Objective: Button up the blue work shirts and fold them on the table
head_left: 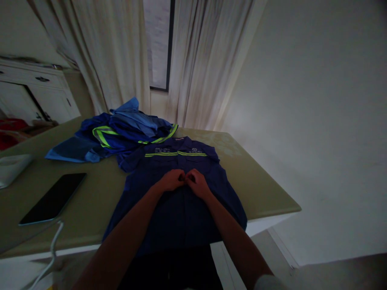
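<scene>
A dark blue cloth work shirt (181, 215) with a yellow-green reflective strip across the chest is lying spread, front side up, on an olive-green table top (256, 189); its collar is pointing away from the person, and its lower edge is hanging over the near side. At the middle of its front, below the strip, the cloth is being pinched by the bare left hand (173, 180) and the bare right hand (198, 183). The fingers of both are being held curled, thumb and forefinger closed at the tips, and the two hands are nearly meeting (which small piece is being gripped cannot be told, since the light is poor). Against the shirt's upper left part, a crumpled heap of blue garments (121, 125) is resting. Farther left, a flat black phone (54, 197) is lying well apart from the hands, and beyond the table a window (157, 42) is being partly covered by cream cloth curtains (117, 48).
</scene>
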